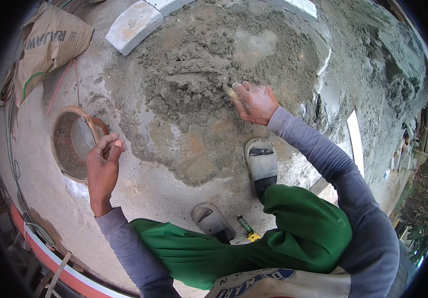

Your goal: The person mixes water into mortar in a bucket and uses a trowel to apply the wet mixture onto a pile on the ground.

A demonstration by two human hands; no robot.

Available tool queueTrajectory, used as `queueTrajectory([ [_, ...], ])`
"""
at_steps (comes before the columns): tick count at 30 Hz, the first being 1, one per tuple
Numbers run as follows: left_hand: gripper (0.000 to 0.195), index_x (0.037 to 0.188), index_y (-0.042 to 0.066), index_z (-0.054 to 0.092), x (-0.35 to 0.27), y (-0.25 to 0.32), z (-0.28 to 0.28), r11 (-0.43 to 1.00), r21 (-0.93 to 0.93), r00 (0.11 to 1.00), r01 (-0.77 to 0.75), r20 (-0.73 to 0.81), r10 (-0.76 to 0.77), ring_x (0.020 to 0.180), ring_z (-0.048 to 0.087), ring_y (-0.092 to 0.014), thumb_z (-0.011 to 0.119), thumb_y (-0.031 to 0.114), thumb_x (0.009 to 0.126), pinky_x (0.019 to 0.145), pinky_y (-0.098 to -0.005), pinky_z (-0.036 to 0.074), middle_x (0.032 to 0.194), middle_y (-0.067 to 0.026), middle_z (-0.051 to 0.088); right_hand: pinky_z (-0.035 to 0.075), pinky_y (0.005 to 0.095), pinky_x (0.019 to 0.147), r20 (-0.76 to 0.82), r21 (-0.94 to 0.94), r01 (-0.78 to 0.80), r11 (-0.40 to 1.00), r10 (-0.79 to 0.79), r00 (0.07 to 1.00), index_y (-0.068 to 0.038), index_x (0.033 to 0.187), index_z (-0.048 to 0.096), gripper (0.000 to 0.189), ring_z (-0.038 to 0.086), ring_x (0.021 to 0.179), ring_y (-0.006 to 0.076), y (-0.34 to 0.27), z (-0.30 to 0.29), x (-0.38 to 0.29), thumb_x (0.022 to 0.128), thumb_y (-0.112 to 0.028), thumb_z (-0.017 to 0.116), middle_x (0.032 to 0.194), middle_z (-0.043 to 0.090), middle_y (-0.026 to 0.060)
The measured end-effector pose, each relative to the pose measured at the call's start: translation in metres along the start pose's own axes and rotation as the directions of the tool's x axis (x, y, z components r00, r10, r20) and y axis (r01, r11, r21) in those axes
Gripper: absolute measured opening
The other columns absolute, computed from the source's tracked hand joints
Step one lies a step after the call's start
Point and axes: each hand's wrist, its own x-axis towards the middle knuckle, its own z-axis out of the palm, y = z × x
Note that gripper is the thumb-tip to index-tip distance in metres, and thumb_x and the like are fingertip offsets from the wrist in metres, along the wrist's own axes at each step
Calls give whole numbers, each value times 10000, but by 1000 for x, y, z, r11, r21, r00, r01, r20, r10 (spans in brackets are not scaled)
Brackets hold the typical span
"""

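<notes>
My right hand (255, 103) is closed around the handle of a trowel (195, 75), whose blade lies partly buried in a heap of wet grey mortar (199, 48). Mortar hides much of the blade and its neck. To the left, my left hand (107, 147) hangs in the air by the rim of a round bucket (62, 164), thumb and fingers drawn together; whether anything small is pinched between them cannot be told. Greyish water or slurry stands in the bucket.
Pale blocks (135, 28) edge the mortar at the top. A paper cement sack (53, 41) stands upper left. More grey material (396, 56) is heaped at right. Near my sandalled feet lies a tool with a green shaft and yellow end (249, 229). A hose (15, 167) runs down the left.
</notes>
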Motion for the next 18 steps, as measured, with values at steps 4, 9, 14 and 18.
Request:
queueTrajectory([
  [4, 467, 1392, -63, 657, 3, 13, 10, 998, -56, 999, -37, 35, 39, 1111, 723, -199, 677, 269, 1065, 1006, -367, 521, 1177, -123, 772, 565, 487, 660, -114, 465, -398, 791, 499, 859, -34, 1008, 639, 316, 685, 670, 378, 41, 12, -62, 1006, -339, 721, 748, 687, 161],
  [9, 474, 1400, -61, 655, -4, -6, -7, 1000, 12, 1000, -1, 26, 1, 1103, 724, -200, 676, 275, 1066, 1012, -358, 530, 1211, -136, 762, 449, 352, 423, 435, 686, -722, 95, 742, 511, -37, 879, 632, 352, 549, 437, 167, 66, 44, -102, 1031, -345, 713, 654, 613, 51],
  [14, 397, 1361, -95, 662, 1, -2, -3, 1000, -23, 1000, -4, -18, 3, 1078, 727, -183, 664, 182, 1076, 1006, -328, 555, 1159, -151, 771, 451, 343, 438, 493, 728, -671, 142, 572, 656, -27, 898, 656, 338, 568, 475, 139, -8, 43, -11, 1016, -334, 731, 646, 592, 34],
  [18, 431, 1383, -45, 674, 0, -3, -4, 998, -60, 1000, -8, 23, 9, 1087, 725, -186, 674, 247, 1066, 967, -332, 532, 1198, -121, 762, 552, 412, 581, 117, 703, -422, 572, 493, 862, 8, 1035, 691, 329, 683, 624, 239, -19, 21, 12, 963, -305, 759, 692, 643, 95],
])
